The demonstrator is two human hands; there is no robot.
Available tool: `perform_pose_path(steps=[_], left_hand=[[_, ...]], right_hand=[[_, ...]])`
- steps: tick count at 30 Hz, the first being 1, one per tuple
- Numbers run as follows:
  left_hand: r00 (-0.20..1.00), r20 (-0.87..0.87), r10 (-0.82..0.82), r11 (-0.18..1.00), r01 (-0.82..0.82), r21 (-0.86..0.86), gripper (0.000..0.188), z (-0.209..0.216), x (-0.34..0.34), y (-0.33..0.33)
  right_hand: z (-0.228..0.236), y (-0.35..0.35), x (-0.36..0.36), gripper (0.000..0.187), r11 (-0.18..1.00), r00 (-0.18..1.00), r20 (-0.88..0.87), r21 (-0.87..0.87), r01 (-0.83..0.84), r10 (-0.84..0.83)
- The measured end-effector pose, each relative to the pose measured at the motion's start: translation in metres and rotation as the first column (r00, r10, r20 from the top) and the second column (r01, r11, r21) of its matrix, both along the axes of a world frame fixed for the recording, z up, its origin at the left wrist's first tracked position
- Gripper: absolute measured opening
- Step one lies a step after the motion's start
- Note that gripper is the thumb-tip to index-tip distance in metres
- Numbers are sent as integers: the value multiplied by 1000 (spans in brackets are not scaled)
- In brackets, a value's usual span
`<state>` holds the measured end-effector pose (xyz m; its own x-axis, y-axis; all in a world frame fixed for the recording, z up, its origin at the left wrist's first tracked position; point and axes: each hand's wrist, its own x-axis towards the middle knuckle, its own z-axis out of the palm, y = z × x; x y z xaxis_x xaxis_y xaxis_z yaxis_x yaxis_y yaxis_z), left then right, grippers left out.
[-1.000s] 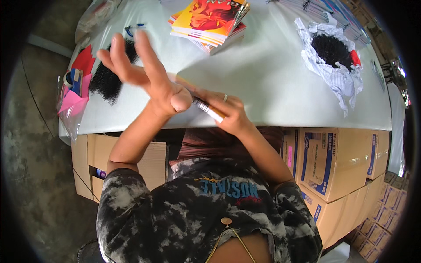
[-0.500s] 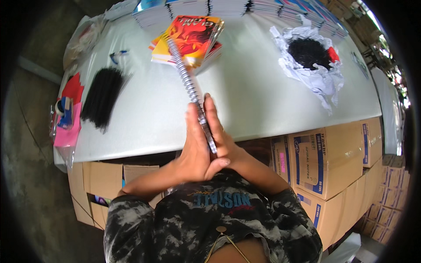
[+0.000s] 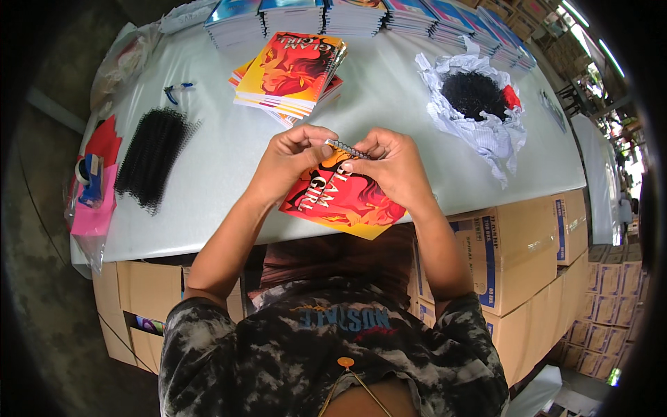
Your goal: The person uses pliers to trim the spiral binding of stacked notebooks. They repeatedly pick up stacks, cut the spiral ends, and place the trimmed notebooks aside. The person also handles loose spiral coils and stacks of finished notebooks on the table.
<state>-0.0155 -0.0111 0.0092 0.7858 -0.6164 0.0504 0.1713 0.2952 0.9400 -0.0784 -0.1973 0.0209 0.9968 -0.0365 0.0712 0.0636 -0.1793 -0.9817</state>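
Observation:
A spiral notebook with a red, orange and yellow illustrated cover lies tilted over the table's near edge, its dark coil pointing away from me. My left hand grips the left end of the coiled edge, thumb and fingers pinched at its corner. At the other end of that edge, my right hand holds the notebook, its thumb on the cover and its fingertips bent over the coil. Beyond both hands is a pile of matching notebooks. The fingers partly hide the coil ends.
Black plastic coils lie left, near small blue-handled pliers and a blue tape dispenser on pink sheets. Crumpled white paper holds a black tangle at right. Notebook stacks line the back; cartons stand below the table.
The notebook has turned from standing on edge between my flat palms to lying cover up. My hands have separated and moved to the two ends of its coil, fingers now bent.

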Motion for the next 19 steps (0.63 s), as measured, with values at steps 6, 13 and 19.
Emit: perform_pose_path(steps=[6, 13, 19], left_hand=[[989, 122, -83, 991, 70, 110, 15, -4, 25, 1], [514, 856, 49, 818, -513, 261, 46, 29, 43, -4], [288, 821, -493, 316, -820, 477, 84, -38, 91, 30]], right_hand=[[21, 8, 3, 20, 918, 1000, 10, -396, 6, -2], [9, -15, 14, 49, 382, 908, 419, -836, 394, -21], [-123, -12, 5, 89, 348, 980, -63, -937, 7, -189]])
